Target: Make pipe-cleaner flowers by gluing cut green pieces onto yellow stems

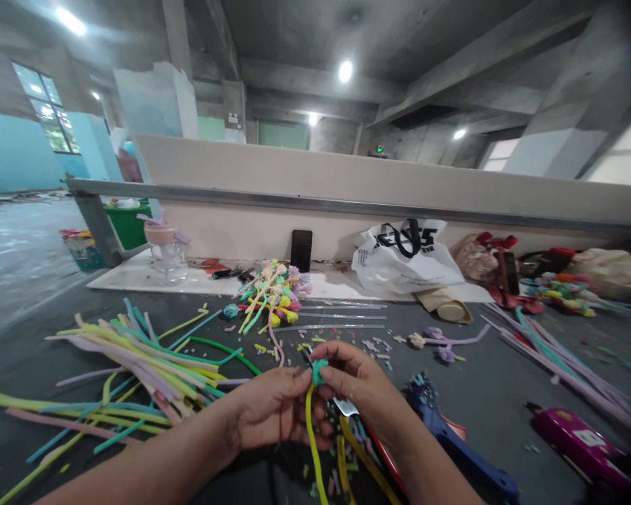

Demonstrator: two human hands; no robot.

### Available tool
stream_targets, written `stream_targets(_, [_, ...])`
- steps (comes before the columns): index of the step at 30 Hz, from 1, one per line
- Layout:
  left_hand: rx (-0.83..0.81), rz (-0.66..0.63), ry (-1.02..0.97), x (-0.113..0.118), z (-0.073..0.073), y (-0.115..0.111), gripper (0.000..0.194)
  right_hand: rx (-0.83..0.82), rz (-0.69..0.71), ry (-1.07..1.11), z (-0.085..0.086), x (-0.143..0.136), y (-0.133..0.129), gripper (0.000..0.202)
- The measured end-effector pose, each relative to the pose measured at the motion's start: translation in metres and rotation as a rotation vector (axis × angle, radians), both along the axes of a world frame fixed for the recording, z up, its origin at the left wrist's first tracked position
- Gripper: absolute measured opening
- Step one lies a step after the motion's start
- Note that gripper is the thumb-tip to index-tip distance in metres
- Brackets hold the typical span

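Observation:
A small teal flower (pixel 320 372) of fuzzy pipe cleaner is pinched between my two hands, near the middle of the view. From it a yellow-green stem (pixel 313 438) hangs down toward me. My left hand (pixel 281 407) holds the flower's base and stem between thumb and fingers, its other fingers curled below. On the other side, my right hand (pixel 355 382) grips the teal petals with thumb and forefinger. Beyond the hands lies a bunch of finished flowers (pixel 276 291). Partly hidden beneath the right hand are tools with yellow handles (pixel 365 459).
Loose pipe cleaners (pixel 147 358) are heaped at left. A blue-handled tool (pixel 452 442) and a magenta glue gun (pixel 575 438) lie at right. Along the back stand a clear cup (pixel 168 259), a black phone (pixel 301 250) and a white bag (pixel 404 259). Small cut scraps are scattered about.

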State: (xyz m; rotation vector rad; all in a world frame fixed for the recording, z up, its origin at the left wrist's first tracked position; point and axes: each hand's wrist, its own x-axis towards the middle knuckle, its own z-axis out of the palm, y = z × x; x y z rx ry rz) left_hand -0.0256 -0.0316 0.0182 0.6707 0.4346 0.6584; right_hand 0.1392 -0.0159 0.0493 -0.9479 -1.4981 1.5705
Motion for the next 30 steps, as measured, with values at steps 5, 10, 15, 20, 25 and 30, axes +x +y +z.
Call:
stream_targets(5, [-0.017,-0.019,-0.028,0.001,0.0,-0.003,0.031,0.018,0.049,-0.012,0.0,0.001,-0.001,0.023])
stream_targets(10, [-0.032,-0.018,-0.046,0.002,0.001,-0.004,0.026,0.053,0.094,-0.028,0.003,0.002,-0.003,0.02])
stream_targets(15, [-0.038,-0.027,-0.032,0.003,0.006,-0.007,0.025,0.064,0.114,-0.005,0.004,0.002,-0.004,0.018])
stream_targets(20, [-0.028,-0.013,-0.019,0.002,0.005,-0.008,0.022,0.096,0.103,-0.031,0.005,0.001,-0.003,0.018])
stream_targets(25, [-0.02,0.046,-0.009,0.003,0.001,-0.006,0.016,0.123,0.079,-0.078,0.006,0.0,-0.005,0.018])
stream_targets(30, [0.017,0.167,-0.017,0.003,-0.008,0.001,0.015,0.154,-0.048,-0.065,-0.002,0.001,0.001,0.03])
